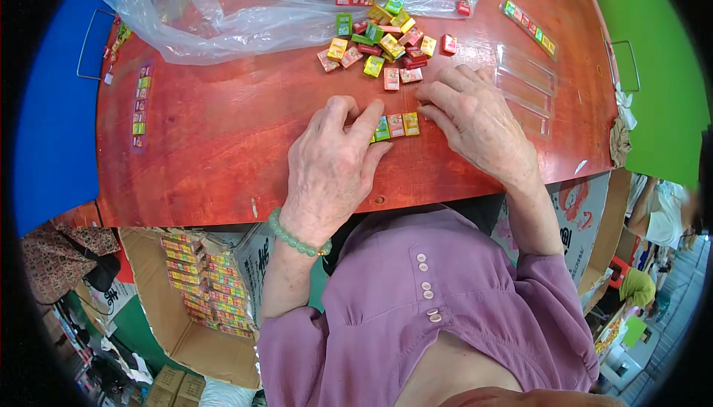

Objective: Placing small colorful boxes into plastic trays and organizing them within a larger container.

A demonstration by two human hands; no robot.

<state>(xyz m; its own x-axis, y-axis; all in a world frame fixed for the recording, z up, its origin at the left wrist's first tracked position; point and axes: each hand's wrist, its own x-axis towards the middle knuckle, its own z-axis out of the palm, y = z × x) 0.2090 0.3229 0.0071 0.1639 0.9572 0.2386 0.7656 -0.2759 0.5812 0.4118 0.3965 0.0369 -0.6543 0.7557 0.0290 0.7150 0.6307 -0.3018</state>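
A short row of small candy-like boxes [396, 125] in green, pink and yellow lies on the red table in front of me. My left hand [330, 158] has thumb and forefinger closed around its left end and hides part of it. At the right end, the bent thumb and fingertips of my right hand [475, 114] press against the yellow box. Just beyond my hands lies a loose heap of similar boxes [392, 47] in red, green, yellow and pink.
A clear plastic bag [223, 32] spreads over the far side, with more boxes on it. Filled clear strips lie at left [140, 110] and far right [529, 27]. Clear empty trays [523, 88] sit right of my hand. Below the table edge stands a carton [186, 333] of packed boxes.
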